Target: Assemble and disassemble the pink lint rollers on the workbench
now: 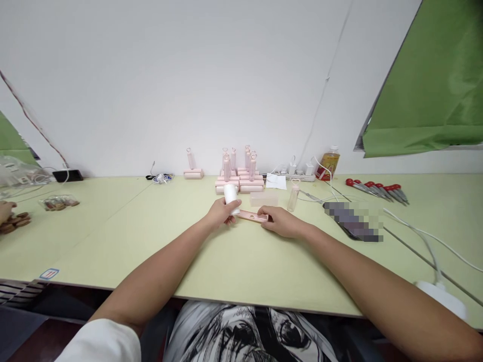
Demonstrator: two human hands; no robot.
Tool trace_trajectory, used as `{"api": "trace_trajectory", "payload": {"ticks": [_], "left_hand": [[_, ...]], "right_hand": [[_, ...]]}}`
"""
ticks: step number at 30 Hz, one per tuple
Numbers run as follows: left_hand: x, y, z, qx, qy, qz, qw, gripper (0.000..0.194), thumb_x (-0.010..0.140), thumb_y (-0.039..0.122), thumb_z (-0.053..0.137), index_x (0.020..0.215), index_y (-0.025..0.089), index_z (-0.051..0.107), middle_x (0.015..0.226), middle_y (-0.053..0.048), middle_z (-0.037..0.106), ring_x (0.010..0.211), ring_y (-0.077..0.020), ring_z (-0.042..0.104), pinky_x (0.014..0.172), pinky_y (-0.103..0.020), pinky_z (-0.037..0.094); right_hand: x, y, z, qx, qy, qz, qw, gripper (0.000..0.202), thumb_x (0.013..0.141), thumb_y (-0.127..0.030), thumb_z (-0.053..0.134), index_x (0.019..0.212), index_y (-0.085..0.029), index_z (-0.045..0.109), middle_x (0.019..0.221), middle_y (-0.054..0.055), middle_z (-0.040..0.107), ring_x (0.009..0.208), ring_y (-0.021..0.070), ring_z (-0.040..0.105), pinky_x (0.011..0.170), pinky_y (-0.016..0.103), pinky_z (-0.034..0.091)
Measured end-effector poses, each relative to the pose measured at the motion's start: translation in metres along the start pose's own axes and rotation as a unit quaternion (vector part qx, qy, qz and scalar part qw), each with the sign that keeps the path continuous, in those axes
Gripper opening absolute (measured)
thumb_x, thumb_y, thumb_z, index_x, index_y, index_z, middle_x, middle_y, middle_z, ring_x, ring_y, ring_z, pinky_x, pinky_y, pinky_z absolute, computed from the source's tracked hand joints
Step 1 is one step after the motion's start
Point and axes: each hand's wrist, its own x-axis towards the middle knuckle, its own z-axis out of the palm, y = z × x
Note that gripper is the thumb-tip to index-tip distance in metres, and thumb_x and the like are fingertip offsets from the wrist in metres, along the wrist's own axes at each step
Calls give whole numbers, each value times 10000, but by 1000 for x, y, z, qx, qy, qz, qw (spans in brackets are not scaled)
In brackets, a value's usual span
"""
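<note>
My left hand (222, 212) is closed round a white roll (230, 197), which stands tilted just above the table. Between my hands lies a flat pink piece (252, 216) with a small mark at its middle. The fingers of my right hand (278, 221) are closed on its right end. Just behind it rests a translucent pink box (263, 199). A clear pink tube with a loop on top (293, 196) stands right of the box. Stacked pink rollers (251, 188) with several upright looped tubes on them are near the wall.
A power strip (302, 177) and an amber bottle (328, 163) are by the wall. Red-tipped tools (377, 190), a pixelated dark object (352, 221) and white cables lie right. Another person's hand (6, 211) is at the far left, near brown pieces (15, 222).
</note>
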Motion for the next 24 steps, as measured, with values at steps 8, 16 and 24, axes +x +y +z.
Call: {"api": "trace_trajectory", "payload": {"ticks": [8,16,24], "left_hand": [[3,-3,-1,-8,4,16,1000,351,807,495,613,830,171,479,586,13,542,390,-96,491,326,-207,325],[-3,-3,2,49,-65,50,995,408,786,561,606,767,179,463,533,44,468,384,-59,355,377,-207,240],[-14,-1,8,63,-176,49,981,475,741,581,642,896,135,596,746,-17,556,628,-115,484,574,-236,359]], "right_hand": [[3,2,2,120,104,5,987,394,857,-486,513,1152,-224,526,700,-43,474,638,140,481,587,266,373],[1,-9,4,249,62,24,966,367,862,-505,507,1040,-186,540,559,-62,488,461,105,441,474,239,340],[2,-11,5,352,44,38,934,408,845,-592,512,868,-186,544,490,-73,439,406,85,383,386,210,290]]}}
